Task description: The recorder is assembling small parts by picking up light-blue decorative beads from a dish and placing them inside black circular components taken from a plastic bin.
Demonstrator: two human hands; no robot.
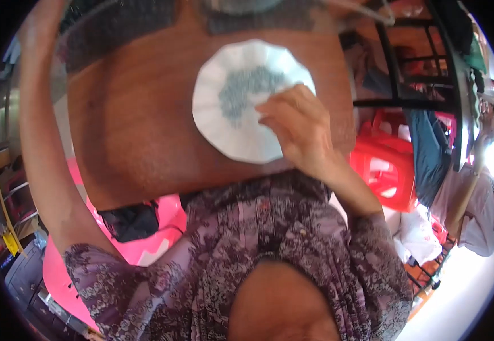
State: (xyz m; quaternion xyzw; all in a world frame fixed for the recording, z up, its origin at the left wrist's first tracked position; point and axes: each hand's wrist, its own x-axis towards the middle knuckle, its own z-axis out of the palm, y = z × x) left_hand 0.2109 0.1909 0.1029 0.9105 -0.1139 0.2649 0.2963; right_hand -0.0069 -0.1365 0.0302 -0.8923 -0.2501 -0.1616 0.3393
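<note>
Wooden table (127,136), white plate (210,102) beneath right hand (302,124)

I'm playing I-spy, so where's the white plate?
In the head view, the white plate sits upper middle on the brown table, with the person's right hand over its right side.

At your twelve o'clock, a white fluted plate (208,108) lies flat, small grey-blue bits (237,94) spread from its eight to two
</note>
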